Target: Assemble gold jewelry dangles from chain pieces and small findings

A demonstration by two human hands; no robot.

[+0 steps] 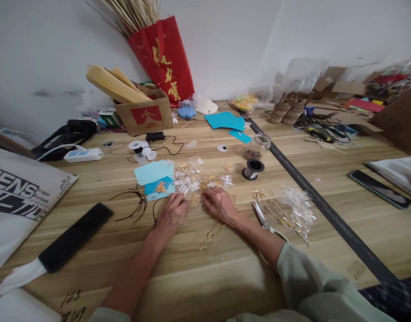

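My left hand point(174, 209) rests on the wooden table with its fingers curled together beside a small pile of gold-coloured findings point(195, 198). Across that pile, my right hand point(220, 203) has its fingers bent down in a pinch. Whatever either hand holds is too small or hidden to make out. Behind them lie small clear bags of silver and gold pieces point(188, 181). Orange-gold bits point(161, 187) sit on blue card left of my hands. A thin gold chain point(212, 236) lies below my right wrist, and scissors point(261, 215) lie partly under my right forearm.
A wire spool point(253, 170) and a jar of brown beads point(254, 154) stand behind on the right. Gold chains point(275, 210) lie near crumpled plastic bags point(297, 210). Black cord point(135, 205) and a phone point(76, 237) are at left; a dark strip point(299, 179) crosses the table.
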